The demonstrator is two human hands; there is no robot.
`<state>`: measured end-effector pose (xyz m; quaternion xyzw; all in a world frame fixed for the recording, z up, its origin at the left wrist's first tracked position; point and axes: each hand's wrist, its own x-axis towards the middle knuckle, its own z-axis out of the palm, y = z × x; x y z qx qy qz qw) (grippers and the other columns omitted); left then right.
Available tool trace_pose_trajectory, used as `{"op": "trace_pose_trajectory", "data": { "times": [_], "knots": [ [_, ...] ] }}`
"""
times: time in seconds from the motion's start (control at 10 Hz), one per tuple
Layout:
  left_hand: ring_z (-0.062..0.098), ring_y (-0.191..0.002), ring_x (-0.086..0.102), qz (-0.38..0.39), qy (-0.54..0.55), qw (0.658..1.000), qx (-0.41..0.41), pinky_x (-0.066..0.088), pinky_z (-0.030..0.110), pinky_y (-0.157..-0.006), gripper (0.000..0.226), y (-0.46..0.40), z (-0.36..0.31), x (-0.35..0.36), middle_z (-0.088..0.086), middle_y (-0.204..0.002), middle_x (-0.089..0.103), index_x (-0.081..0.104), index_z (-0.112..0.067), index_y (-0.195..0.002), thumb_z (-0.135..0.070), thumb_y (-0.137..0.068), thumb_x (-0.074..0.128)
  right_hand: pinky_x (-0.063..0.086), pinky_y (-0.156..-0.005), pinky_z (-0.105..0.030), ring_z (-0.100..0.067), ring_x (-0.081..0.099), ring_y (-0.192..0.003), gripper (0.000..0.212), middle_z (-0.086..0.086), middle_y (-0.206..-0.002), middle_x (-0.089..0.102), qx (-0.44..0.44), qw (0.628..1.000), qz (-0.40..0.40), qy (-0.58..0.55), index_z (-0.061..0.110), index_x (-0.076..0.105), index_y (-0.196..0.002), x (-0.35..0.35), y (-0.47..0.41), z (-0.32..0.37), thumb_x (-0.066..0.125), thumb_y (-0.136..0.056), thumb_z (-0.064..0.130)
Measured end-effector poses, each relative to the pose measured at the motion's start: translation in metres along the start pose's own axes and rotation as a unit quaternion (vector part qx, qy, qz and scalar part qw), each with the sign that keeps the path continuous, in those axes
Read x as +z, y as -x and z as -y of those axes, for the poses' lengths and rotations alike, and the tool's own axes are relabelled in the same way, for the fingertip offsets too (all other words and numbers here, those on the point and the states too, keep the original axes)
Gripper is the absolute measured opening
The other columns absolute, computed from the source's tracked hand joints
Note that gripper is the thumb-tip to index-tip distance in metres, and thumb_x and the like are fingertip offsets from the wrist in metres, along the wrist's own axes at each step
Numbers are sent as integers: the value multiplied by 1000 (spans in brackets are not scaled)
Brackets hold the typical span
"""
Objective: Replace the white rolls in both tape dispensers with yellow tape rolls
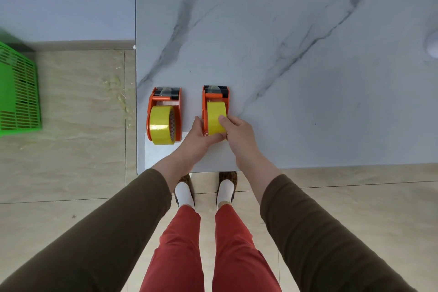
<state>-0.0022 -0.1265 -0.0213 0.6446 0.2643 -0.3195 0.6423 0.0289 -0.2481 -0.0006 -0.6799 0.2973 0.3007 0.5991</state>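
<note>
Two orange tape dispensers stand side by side near the front left corner of the marble table (308, 54). The left dispenser (151, 111) carries a yellow tape roll (161, 124) and nobody touches it. The right dispenser (205, 104) also holds a yellow roll (215, 116). My left hand (198, 136) grips the near end of the right dispenser from the left. My right hand (238, 129) holds the same roll from the right, with its thumb on top of the yellow tape.
A green plastic basket (17, 92) sits on the tiled floor to the far left. A white round object (432, 46) shows at the table's right edge. My feet stand just under the table's front edge.
</note>
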Motion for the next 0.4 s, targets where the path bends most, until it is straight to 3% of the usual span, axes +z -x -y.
{"op": "trace_pose_trajectory", "data": {
  "times": [0.1,0.2,0.3,0.4],
  "knots": [
    [16,-119,58,-14,-15,1000,-15,41,24,-85,54,9,-3,-3,-3,-124,63,44,-18,-135,-27,-90,74,52,-98,-38,-24,68,-109,13,-3,-108,74,2,1000,3,10,27,74,-97,-4,4,3,62,-98,28],
    [14,-126,47,-25,-42,998,-25,36,30,-93,59,19,-8,-9,-8,-136,51,40,-23,-140,-32,-91,73,51,-103,-37,-20,66,-116,31,0,-120,73,3,999,4,35,17,71,-123,-8,12,11,63,-97,31],
    [5,-130,29,-23,-32,999,-19,29,33,-105,71,33,-16,-16,-11,-138,34,32,-26,-150,-32,-92,72,49,-94,-28,-16,64,-116,41,-1,-131,68,-3,999,8,47,15,64,-135,-15,25,26,63,-97,32],
    [4,-136,26,-27,-51,998,-11,29,34,-110,81,53,-38,-26,-14,-149,30,28,-31,-154,-39,-88,74,43,-79,-20,-14,61,-114,40,-2,-131,66,-33,997,6,67,15,62,-136,-26,44,53,62,-98,28]
  ]
}}
